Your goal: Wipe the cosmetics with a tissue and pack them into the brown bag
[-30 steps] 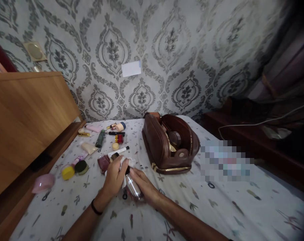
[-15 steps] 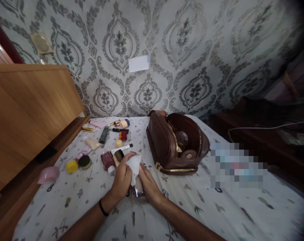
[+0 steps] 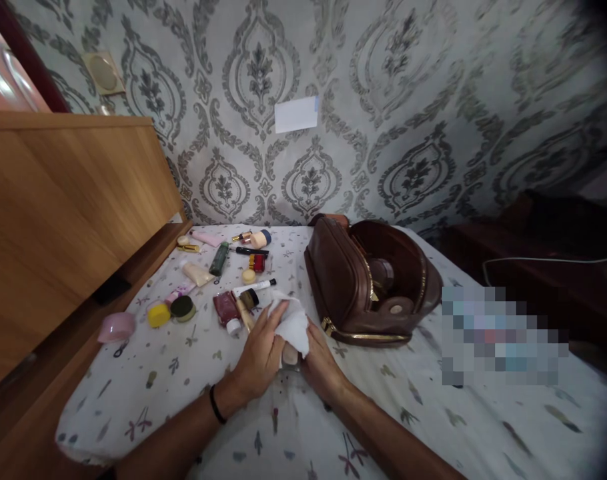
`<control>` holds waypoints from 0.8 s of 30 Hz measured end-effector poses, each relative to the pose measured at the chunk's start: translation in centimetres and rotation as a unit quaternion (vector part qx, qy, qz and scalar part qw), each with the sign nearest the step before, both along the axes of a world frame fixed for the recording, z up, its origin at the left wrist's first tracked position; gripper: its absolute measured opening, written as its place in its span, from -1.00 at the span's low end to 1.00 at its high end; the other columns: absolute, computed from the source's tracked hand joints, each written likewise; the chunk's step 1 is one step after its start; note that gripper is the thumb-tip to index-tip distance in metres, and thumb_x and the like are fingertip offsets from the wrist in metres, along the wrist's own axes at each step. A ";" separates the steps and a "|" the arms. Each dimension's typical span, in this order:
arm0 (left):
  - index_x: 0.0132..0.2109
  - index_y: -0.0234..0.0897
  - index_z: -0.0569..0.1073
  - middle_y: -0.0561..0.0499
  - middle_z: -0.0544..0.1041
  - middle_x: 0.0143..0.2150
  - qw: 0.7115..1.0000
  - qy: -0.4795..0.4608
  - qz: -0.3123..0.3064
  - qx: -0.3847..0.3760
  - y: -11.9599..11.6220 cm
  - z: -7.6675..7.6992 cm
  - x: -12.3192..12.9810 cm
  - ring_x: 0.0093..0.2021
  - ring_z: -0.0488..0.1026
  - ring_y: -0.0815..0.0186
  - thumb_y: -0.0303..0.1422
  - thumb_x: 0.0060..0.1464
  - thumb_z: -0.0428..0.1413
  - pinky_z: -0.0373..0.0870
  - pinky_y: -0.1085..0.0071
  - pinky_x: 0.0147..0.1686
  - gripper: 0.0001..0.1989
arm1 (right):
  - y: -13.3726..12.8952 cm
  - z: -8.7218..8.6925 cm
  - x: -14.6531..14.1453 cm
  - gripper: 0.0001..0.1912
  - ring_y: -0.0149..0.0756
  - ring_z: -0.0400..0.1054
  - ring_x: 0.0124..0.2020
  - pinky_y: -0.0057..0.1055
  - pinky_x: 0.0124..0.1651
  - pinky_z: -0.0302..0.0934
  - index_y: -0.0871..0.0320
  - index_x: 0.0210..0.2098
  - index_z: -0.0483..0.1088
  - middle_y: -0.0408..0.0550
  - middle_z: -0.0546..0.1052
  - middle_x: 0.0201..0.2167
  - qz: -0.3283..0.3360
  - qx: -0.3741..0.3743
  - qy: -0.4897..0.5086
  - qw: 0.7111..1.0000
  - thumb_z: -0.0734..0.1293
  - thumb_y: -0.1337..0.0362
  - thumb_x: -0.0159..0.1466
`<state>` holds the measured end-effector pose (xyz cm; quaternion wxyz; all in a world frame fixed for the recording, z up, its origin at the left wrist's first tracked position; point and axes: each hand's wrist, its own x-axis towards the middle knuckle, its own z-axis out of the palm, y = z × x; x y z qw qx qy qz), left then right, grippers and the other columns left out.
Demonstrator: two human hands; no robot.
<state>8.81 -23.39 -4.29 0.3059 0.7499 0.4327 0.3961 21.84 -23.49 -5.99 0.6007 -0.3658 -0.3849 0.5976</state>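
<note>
the left hand (image 3: 260, 351) is holding a crumpled white tissue (image 3: 293, 327) over a pale, shiny bottle (image 3: 290, 355), mostly hidden, which the right hand (image 3: 324, 361) is gripping; the bottle is sitting at eight o'clock from the brown bag (image 3: 328, 267).

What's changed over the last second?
The crumpled white tissue, bunched by the left hand before, now spreads across the clear, pale-filled bottle toward the right hand, hiding most of it. Both hands stay around it. The view swung, so the scene sits farther right. The open brown leather bag and round yellow jar stayed put.
</note>
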 end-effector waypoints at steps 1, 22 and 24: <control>0.36 -0.29 0.21 -0.11 0.23 0.40 1.000 0.010 -0.005 -0.005 -0.1 0.0 0.0 0.41 0.08 0.14 -0.44 0.24 -0.11 -0.06 0.15 0.40 -0.45 | 0.1 0.2 0.1 -0.55 -0.12 0.47 -0.13 -0.26 -0.07 0.35 0.08 -0.11 0.50 -0.03 0.62 -0.22 0.004 -0.012 0.020 1.000 0.43 -0.07 0.12; 0.37 -0.30 0.15 -0.25 0.29 0.35 0.995 0.023 -0.094 0.027 0.4 0.0 -1.6 0.32 0.26 0.01 -0.28 0.14 0.14 0.20 0.08 0.29 -0.30 | 0.5 3.6 1.4 -0.44 -0.40 0.41 -0.49 -0.55 -0.51 0.21 0.07 -0.29 0.39 -0.26 0.54 -0.50 -0.032 -0.151 0.178 0.972 0.66 0.14 -0.20; 0.31 -0.30 0.25 -0.22 0.39 0.28 0.996 -0.003 -0.085 0.036 0.5 0.4 -1.8 0.22 0.37 0.04 -0.38 0.09 0.10 0.28 0.13 0.21 -0.38 | 0.5 3.7 1.6 -0.43 -0.47 0.34 -0.55 -0.58 -0.56 0.15 0.07 -0.25 0.41 -0.29 0.51 -0.52 -0.022 -0.150 0.198 0.968 0.66 0.17 -0.19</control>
